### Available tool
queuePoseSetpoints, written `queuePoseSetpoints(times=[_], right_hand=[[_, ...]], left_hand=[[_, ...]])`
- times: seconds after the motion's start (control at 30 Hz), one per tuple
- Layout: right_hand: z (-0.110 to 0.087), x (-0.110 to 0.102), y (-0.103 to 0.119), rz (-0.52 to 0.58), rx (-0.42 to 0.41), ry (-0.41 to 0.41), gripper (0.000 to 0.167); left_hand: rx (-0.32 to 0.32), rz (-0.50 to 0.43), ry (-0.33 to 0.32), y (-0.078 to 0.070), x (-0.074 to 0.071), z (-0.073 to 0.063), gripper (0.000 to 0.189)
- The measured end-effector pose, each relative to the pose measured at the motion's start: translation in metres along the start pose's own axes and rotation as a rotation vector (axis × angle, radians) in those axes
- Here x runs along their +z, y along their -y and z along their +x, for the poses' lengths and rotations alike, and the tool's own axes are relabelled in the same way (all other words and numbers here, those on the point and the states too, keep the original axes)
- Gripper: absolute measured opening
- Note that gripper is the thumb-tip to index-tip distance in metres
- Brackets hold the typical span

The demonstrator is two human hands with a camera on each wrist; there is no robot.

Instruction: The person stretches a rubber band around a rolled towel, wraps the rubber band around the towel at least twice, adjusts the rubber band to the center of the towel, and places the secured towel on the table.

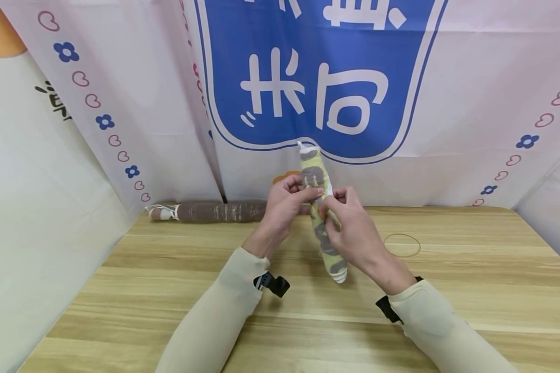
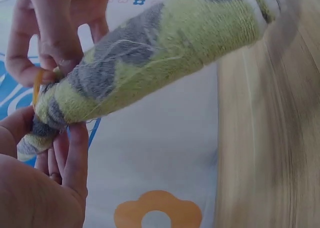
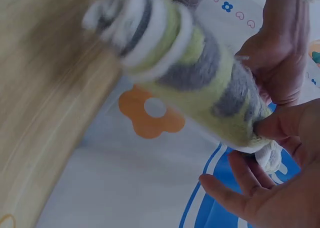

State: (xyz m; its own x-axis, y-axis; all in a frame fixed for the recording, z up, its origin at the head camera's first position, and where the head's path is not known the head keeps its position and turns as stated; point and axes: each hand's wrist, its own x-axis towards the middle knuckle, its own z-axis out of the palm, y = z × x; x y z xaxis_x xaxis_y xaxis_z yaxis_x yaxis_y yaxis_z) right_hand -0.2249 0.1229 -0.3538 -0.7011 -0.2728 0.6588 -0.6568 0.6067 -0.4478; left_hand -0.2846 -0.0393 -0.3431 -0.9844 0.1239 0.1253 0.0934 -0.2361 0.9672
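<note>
A white curtain printed with blue and pink motifs [image 1: 485,93] hangs behind the wood-grain tabletop [image 1: 144,290]. A long, dark brown rolled bundle with white ties [image 1: 221,212] lies along the far edge by the far left corner. The yellow-and-grey patterned fabric roll [image 1: 325,243] is held aslant over the middle of the tabletop's far part, its wide end nearer the person. A thin yellow loop [image 1: 403,257] lies near the far edge, right of the hands; a narrow orange-yellow strip [image 2: 37,88] shows beside the roll's slimmer end, and whether it circles the roll cannot be told.

The cloth could loosen if either grip slackens, and the strip could slip off the tapering end if pushed unevenly.

Both grips hold the roll: the left hand [image 1: 287,204] pinches it, thumb opposite fingers; the right hand [image 1: 352,228] presses its thumb against it, wrists angled inward.
</note>
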Motion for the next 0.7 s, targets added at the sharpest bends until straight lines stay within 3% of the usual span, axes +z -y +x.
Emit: queuePoseSetpoints(times=[0.13,0.23,0.33,0.4,0.53,0.63,0.7], right_hand=[[0.0,-0.002,0.001,-0.035,0.029,0.026,0.022],[0.001,-0.006,0.002,-0.029,0.138,0.054,0.013],[0.002,-0.009,0.003,-0.029,0.259,0.093,0.023],[0.003,-0.012,0.003,-0.026,0.312,0.111,0.032],[0.004,-0.018,-0.001,0.169,0.426,0.146,0.032],[0.007,-0.023,-0.006,0.435,0.524,0.176,0.03],[0.009,-0.025,-0.009,0.587,0.576,0.2,0.029]], left_hand=[[0.066,0.022,-0.008,0.0,0.003,-0.001,0.021],[0.09,0.021,-0.008,0.0,0.004,-0.001,0.021],[0.076,0.027,0.014,0.0,0.003,-0.001,0.024],[0.039,0.035,0.066,-0.001,0.0,0.0,0.028],[-0.045,0.016,0.245,0.0,-0.012,0.005,0.036],[-0.07,-0.005,0.363,-0.001,-0.021,0.008,0.042],[-0.072,-0.009,0.408,-0.001,-0.023,0.009,0.044]])
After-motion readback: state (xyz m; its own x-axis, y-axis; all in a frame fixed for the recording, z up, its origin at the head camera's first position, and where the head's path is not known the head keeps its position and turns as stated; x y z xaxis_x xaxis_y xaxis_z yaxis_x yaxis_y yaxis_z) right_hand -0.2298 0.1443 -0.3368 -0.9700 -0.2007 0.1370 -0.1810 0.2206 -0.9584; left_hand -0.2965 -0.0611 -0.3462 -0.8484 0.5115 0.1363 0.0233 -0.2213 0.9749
